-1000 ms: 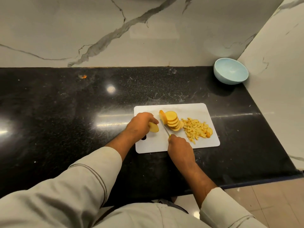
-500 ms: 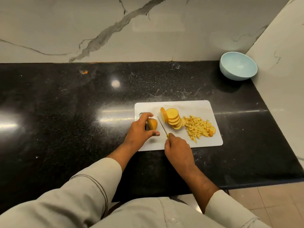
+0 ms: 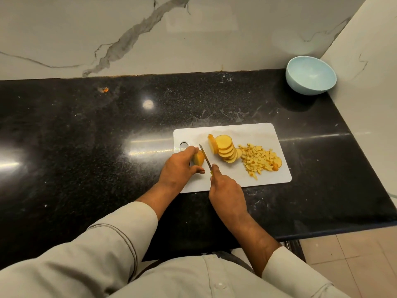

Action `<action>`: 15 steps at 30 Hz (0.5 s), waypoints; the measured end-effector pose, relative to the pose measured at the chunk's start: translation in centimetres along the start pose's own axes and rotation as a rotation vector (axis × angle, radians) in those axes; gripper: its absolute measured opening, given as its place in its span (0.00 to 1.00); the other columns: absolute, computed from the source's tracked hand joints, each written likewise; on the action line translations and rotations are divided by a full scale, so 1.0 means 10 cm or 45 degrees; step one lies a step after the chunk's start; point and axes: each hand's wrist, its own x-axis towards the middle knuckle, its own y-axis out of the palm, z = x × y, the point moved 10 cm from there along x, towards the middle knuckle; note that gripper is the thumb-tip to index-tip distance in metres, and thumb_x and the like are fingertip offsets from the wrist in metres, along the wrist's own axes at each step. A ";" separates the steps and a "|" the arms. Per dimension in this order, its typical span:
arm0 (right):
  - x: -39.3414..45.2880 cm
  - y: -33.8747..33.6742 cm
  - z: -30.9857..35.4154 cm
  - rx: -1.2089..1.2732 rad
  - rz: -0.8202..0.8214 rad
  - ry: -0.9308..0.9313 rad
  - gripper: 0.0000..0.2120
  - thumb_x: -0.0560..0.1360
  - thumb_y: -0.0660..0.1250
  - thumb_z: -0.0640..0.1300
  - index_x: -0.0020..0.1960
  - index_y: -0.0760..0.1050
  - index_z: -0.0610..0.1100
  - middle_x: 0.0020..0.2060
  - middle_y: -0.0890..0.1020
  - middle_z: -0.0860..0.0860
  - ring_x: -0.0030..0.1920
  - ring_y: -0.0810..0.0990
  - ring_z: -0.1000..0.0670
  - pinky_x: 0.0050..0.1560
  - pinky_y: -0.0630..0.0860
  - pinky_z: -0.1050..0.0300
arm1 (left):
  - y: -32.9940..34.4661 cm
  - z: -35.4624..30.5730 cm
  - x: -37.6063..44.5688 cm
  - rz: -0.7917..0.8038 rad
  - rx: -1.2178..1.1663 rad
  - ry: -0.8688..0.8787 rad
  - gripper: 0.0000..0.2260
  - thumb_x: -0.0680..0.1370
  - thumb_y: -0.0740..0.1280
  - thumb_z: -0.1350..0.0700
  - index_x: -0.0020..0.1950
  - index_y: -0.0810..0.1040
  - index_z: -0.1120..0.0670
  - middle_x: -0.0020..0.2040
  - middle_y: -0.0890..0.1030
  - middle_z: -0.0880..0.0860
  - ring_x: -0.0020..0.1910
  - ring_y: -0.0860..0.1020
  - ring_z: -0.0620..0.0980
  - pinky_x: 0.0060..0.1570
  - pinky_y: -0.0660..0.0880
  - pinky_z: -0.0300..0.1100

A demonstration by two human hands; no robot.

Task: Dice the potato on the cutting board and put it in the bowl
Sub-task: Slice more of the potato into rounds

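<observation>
Just two hands [image 3: 179, 166], one knife [image 3: 205, 157], one bowl [image 3: 310, 75].

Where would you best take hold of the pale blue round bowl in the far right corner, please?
Probably grip the pale blue round bowl by its near-left rim, coming from the cutting-board side. It sits tipped toward the viewer, and the walls close in behind and to its right, so that rim is the open edge for fingers.

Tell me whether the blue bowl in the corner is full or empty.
Empty. The bowl shows only its bare pale interior; the diced potato lies on the cutting board.
</observation>
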 end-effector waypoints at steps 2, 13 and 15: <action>0.00 0.02 0.03 -0.036 0.010 -0.006 0.24 0.82 0.54 0.43 0.77 0.57 0.47 0.45 0.80 0.46 0.41 0.79 0.47 0.35 0.68 0.56 | 0.00 -0.01 0.01 0.005 0.024 0.006 0.24 0.66 0.78 0.48 0.57 0.75 0.52 0.49 0.83 0.53 0.45 0.79 0.55 0.45 0.77 0.45; -0.03 0.03 0.06 -0.047 -0.018 0.001 0.22 0.81 0.56 0.43 0.75 0.60 0.45 0.45 0.80 0.47 0.41 0.79 0.48 0.35 0.68 0.59 | 0.02 0.00 0.04 0.016 0.033 0.029 0.23 0.66 0.78 0.48 0.56 0.74 0.52 0.44 0.82 0.54 0.42 0.79 0.56 0.43 0.78 0.47; -0.02 0.03 0.06 -0.063 -0.021 0.005 0.22 0.81 0.56 0.43 0.74 0.60 0.45 0.45 0.80 0.47 0.41 0.79 0.48 0.35 0.67 0.58 | 0.02 0.00 0.03 0.017 0.018 0.032 0.23 0.66 0.78 0.48 0.56 0.74 0.52 0.43 0.81 0.53 0.41 0.79 0.55 0.41 0.77 0.44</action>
